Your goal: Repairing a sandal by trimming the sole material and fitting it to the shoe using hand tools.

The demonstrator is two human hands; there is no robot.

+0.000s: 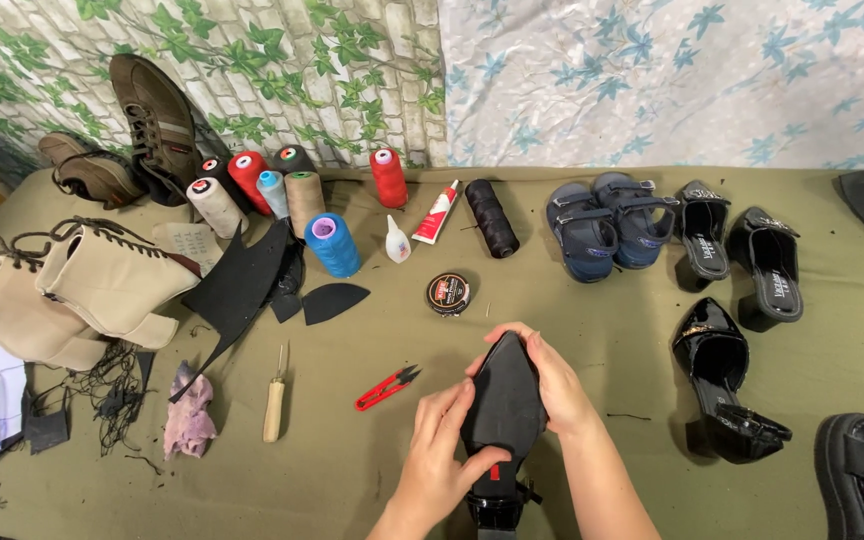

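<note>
Holding a black pointed shoe (pixel 505 400) sole-up at 6 o'clock on the olive surface (pixel 612 330); left hand (pixel 439 462) grasps it near the heel, right hand (pixel 550 378) cups the toe, fingers of both clenched on it. Step in hand looks like checking or pressing the sole; any further work on it calls for a steady grip and even pressure along the edge.

Left to right: awl (pixel 273 404) and red snips (pixel 386 388) at 9 o'clock of the hands, blue thread cone (pixel 333 243), small white dropper bottle (pixel 397 241), red-and-white tube (pixel 436 213) at 12 o'clock, round black tin with a red label (pixel 448 293) just above the shoe, black thread spool (pixel 493 218).
</note>
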